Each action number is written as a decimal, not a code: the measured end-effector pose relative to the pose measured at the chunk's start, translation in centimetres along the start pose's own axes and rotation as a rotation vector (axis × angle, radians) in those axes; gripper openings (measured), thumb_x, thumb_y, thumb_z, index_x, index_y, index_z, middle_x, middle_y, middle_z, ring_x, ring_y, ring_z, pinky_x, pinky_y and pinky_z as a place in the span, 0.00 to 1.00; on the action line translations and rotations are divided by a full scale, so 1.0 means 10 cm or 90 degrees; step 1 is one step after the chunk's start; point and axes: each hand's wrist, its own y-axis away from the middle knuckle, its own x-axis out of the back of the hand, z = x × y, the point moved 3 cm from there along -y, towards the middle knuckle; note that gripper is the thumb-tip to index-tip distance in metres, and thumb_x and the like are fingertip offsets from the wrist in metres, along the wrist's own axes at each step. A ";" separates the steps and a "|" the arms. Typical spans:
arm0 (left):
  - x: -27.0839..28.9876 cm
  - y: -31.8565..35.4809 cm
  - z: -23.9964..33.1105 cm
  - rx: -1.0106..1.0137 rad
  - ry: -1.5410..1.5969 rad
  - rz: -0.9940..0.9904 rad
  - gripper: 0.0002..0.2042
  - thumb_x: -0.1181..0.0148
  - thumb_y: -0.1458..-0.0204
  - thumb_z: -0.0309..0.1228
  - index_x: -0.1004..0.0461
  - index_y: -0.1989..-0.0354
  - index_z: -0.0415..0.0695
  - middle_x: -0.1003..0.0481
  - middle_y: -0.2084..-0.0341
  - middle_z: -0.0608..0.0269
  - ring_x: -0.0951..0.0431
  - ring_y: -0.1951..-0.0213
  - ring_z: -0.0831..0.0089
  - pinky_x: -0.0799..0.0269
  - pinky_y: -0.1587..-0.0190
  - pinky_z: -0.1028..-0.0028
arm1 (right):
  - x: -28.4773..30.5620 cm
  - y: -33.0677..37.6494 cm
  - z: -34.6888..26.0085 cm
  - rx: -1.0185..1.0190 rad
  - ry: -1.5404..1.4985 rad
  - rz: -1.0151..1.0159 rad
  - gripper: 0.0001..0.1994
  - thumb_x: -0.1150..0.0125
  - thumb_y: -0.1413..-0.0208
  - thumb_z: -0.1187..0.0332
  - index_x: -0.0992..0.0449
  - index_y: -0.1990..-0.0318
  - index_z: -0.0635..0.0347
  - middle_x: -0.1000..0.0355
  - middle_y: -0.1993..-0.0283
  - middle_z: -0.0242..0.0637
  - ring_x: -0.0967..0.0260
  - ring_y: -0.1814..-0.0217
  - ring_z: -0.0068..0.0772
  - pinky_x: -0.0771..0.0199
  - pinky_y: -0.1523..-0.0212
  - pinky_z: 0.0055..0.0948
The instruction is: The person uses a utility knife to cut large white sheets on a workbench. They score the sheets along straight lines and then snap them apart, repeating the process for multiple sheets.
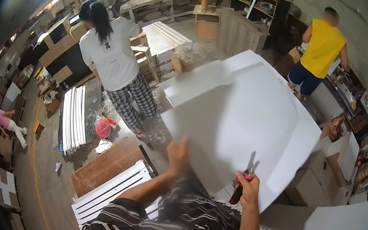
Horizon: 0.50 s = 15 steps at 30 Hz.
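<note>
A large white sheet [249, 109], probably foam or board, lies before me over a broad flat stack. A smaller white piece [197, 86] rests at its far left edge. My right hand [248, 188] is closed around a small hand tool [235, 195] with a red and black body, held over the sheet's near edge. A dark forked shape shows beyond its tip; I cannot tell whether that is the tool's end or its shadow. Smeared slightly by motion, my left hand [178, 156] is at the sheet's near left edge, its fingers partly hidden.
A person in a white shirt [111, 49] stands left of the sheet, another in a yellow top [324, 47] at the far right. White slotted panels [113, 194] and a brown board [105, 165] lie at my left. Cartons [317, 179] stand at right.
</note>
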 end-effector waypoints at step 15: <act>0.11 -1.75 0.05 -0.453 -0.534 -0.137 0.20 0.33 0.43 0.39 0.25 0.46 0.43 0.23 0.51 0.51 0.23 0.48 0.53 0.29 0.46 0.58 | -0.48 -0.90 -0.50 0.129 0.277 0.102 0.13 0.30 0.40 0.71 0.30 0.69 0.64 0.32 0.76 0.31 0.36 0.83 0.22 0.33 0.81 0.26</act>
